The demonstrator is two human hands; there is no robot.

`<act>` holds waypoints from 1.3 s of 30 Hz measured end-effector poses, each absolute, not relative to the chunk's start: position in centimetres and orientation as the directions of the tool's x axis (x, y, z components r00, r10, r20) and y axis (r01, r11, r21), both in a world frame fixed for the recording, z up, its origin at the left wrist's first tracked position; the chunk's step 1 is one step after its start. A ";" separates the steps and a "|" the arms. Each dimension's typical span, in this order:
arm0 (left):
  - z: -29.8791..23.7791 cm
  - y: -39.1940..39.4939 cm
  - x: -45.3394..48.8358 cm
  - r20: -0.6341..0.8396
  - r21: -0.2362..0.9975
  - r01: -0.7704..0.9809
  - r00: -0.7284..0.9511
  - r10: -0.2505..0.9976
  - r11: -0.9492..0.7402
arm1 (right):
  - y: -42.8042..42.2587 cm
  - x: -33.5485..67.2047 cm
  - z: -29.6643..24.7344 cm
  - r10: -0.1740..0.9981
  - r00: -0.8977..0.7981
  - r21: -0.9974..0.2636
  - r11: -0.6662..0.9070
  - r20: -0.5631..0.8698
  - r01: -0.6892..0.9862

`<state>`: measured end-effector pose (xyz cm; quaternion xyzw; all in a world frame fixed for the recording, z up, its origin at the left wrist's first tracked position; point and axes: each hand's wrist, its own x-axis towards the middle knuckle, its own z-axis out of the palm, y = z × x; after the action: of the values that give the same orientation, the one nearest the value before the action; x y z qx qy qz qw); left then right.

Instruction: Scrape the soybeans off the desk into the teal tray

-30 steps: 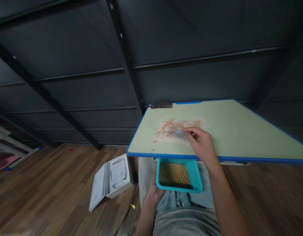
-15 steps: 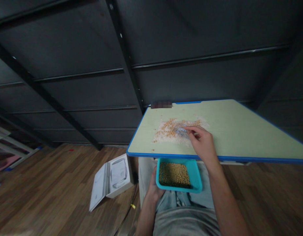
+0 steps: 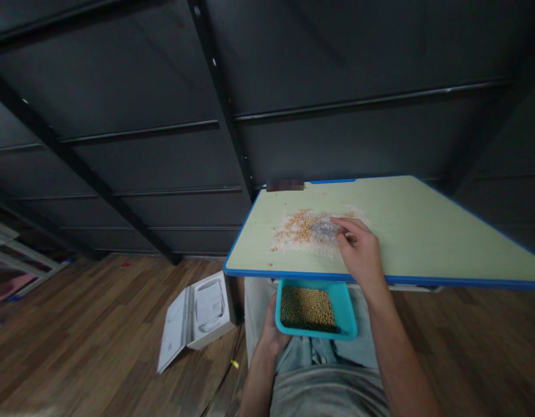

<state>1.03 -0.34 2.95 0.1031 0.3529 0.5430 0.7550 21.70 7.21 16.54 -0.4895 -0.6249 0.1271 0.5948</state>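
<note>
My left hand (image 3: 274, 333) grips the left side of a turquoise plastic tub (image 3: 348, 315), which sits on my lap below the table edge. Soybeans (image 3: 308, 307) cover most of its bottom; my fingers are partly hidden beneath it. Over the table, my right hand (image 3: 358, 243) pinches what looks like a clear plastic spoon (image 3: 324, 228), its wide end pointing left. That end lies in a spread of white grains, likely rice (image 3: 288, 240), mixed with loose soybeans (image 3: 305, 225). Whether the spoon carries anything is too blurred to tell.
The pale green table (image 3: 424, 231) has a blue rim (image 3: 293, 274). At its back left corner lies a dark object (image 3: 284, 185), partly pixelated. A white box with its lid open (image 3: 213, 307) stands on the wooden floor, beside a dark cable (image 3: 226, 373). Dark panels (image 3: 358, 145) rise behind.
My right hand has shifted slightly to the right, drawing the clear spoon along through the grains. My left hand and the tub have stayed in place.
</note>
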 end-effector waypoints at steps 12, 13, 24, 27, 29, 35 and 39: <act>2.9 -0.4 1.0 -0.411 0.571 -0.722 0.161 0.897 0.391 | 7.3 21.8 16.5 0.787 0.082 -0.722 0.512 0.611 0.465; 2.8 -0.4 1.0 -0.416 0.568 -0.723 0.161 0.895 0.394 | 7.3 21.8 16.5 0.789 0.071 -0.721 0.516 0.610 0.462; 2.8 0.1 1.1 -0.440 0.549 -0.729 0.163 0.883 0.409 | 7.2 21.8 16.8 0.780 0.021 -0.705 0.554 0.626 0.444; 3.1 0.0 1.2 -0.454 0.545 -0.729 0.159 0.877 0.415 | 7.2 21.8 16.7 0.785 0.020 -0.716 0.553 0.619 0.426; 3.2 -0.1 1.1 -0.452 0.542 -0.739 0.144 0.880 0.400 | 7.2 21.8 16.6 0.789 0.024 -0.724 0.550 0.613 0.415; 3.0 -0.2 1.0 -0.447 0.538 -0.735 0.166 0.879 0.412 | 7.2 21.7 16.6 0.798 0.014 -0.735 0.548 0.602 0.400; 2.5 -0.1 0.9 -0.425 0.546 -0.733 0.176 0.888 0.406 | 7.1 21.7 16.7 0.803 0.009 -0.742 0.546 0.596 0.390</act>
<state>0.87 -0.12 2.47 0.1088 0.3567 0.5338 0.7589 21.71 7.12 16.69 -0.4392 -0.6790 0.1852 0.5583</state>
